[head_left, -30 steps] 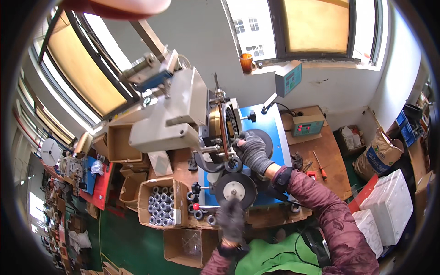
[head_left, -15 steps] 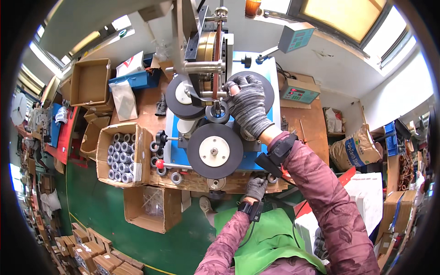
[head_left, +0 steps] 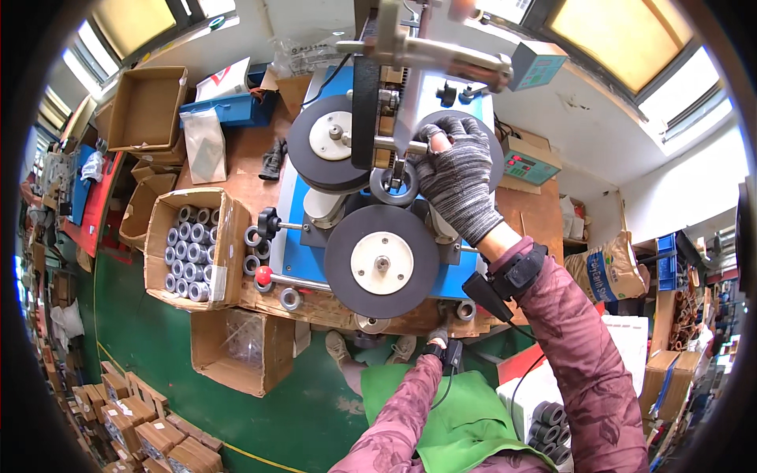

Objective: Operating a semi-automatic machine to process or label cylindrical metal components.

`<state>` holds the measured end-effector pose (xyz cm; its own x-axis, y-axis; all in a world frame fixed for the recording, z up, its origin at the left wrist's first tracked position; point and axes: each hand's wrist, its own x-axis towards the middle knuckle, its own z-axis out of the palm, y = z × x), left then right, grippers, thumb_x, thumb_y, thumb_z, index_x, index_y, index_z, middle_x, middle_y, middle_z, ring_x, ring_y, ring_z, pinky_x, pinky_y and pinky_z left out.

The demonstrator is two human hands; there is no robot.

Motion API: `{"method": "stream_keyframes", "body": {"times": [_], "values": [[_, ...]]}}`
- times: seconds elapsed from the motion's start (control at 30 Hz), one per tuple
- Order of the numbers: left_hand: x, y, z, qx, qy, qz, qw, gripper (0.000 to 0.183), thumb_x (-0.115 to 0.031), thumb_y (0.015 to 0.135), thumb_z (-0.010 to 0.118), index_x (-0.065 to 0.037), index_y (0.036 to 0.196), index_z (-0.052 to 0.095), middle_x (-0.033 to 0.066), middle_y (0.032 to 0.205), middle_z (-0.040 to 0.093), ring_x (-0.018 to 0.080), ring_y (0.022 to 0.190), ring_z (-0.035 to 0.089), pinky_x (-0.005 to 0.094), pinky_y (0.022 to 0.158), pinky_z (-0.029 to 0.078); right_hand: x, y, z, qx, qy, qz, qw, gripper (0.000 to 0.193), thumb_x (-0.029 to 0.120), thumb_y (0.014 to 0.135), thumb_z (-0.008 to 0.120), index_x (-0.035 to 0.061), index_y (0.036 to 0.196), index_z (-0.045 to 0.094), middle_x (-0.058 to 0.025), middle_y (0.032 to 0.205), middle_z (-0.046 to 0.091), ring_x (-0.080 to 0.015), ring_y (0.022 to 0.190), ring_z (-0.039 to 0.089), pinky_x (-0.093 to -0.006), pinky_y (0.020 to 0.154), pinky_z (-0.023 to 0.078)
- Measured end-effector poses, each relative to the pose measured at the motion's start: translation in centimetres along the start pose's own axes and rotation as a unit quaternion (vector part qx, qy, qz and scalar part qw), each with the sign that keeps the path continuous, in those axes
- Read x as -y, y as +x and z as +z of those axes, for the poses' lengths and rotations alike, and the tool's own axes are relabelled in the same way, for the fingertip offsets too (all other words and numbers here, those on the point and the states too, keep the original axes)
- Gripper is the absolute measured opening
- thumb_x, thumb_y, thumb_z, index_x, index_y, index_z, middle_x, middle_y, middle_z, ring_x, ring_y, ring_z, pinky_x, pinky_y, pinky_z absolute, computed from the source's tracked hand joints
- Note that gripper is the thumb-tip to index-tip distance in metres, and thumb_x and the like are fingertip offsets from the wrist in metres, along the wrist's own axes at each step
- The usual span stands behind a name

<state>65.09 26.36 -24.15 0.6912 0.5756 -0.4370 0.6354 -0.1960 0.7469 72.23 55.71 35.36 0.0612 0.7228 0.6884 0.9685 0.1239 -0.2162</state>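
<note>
In a grey striped glove, my right hand (head_left: 459,175) closes round the end of a slim metal bar (head_left: 400,145) on the winding machine (head_left: 367,126). Below that bar, a dark ring (head_left: 393,186) sits among the large dark rollers, just above the front roller (head_left: 382,262). My left hand (head_left: 438,337) is low at the table's front edge, beside a grey ring (head_left: 466,310). Its fingers are mostly hidden. A thick metal crossbar (head_left: 449,61) on the machine's upper part is smeared by motion.
A carton of grey rings (head_left: 229,260) stands left of the machine, near a red-knobbed lever (head_left: 263,276). An opened box (head_left: 280,355) is below the table edge. Control boxes (head_left: 527,162) stand right. Dark rings (head_left: 550,422) lie by my right forearm.
The machine's upper crossbar has swung up and to the right. My right hand stays at the bar beside the rollers. My left hand has slipped lower at the table edge. The view has shifted slightly.
</note>
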Motion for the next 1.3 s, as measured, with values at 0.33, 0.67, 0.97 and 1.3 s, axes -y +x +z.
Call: {"method": "stream_keyframes", "body": {"times": [0.33,0.67,0.97,1.3], "values": [[-10.0,-14.3,-20.5,0.119,-0.37,-0.21,0.897,0.023,-0.021,0.08,0.064,0.001,0.086,0.062,0.0127,0.074,0.063,0.0213,0.058,0.061,0.0317,0.048,0.047,-5.4,-1.7,-1.7,-0.011,-0.048,-0.007,0.999,0.025,0.015,0.063,0.065,0.0064,0.085,0.058,-0.018,0.093,0.054,-0.037,0.092,0.051,-0.0463,0.078,0.042],[7.8,-38.5,-31.7,-0.343,-0.483,-0.367,0.717,0.027,-0.026,0.082,0.062,-0.002,0.095,0.061,0.0098,0.079,0.064,0.0187,0.063,0.062,0.0309,0.054,0.051,-4.1,-2.0,-0.3,0.0,-0.028,-0.098,0.995,0.019,0.008,0.064,0.058,0.0058,0.083,0.057,-0.0173,0.082,0.053,-0.0377,0.081,0.051,-0.0453,0.072,0.041],[9.6,-52.6,-30.1,-0.492,-0.588,-0.383,0.515,0.023,-0.009,0.08,0.061,0.006,0.096,0.052,0.0161,0.08,0.061,0.0248,0.063,0.063,0.0338,0.055,0.055,-6.2,-2.5,0.6,0.003,-0.04,-0.121,0.992,0.022,0.005,0.072,0.054,0.0041,0.093,0.053,-0.0166,0.086,0.052,-0.0365,0.081,0.05,-0.0449,0.07,0.04],[7.3,-58.8,-26.8,-0.571,-0.68,-0.359,0.289,0.008,-0.005,0.081,0.058,-0.003,0.081,0.05,0.0054,0.061,0.049,0.0145,0.042,0.046,0.0279,0.035,0.035,-7.7,-2.5,0.6,-0.025,-0.003,-0.146,0.989,0.021,0.005,0.079,0.056,0.0004,0.099,0.057,-0.0152,0.092,0.056,-0.0308,0.083,0.054,-0.0352,0.077,0.043]]}}
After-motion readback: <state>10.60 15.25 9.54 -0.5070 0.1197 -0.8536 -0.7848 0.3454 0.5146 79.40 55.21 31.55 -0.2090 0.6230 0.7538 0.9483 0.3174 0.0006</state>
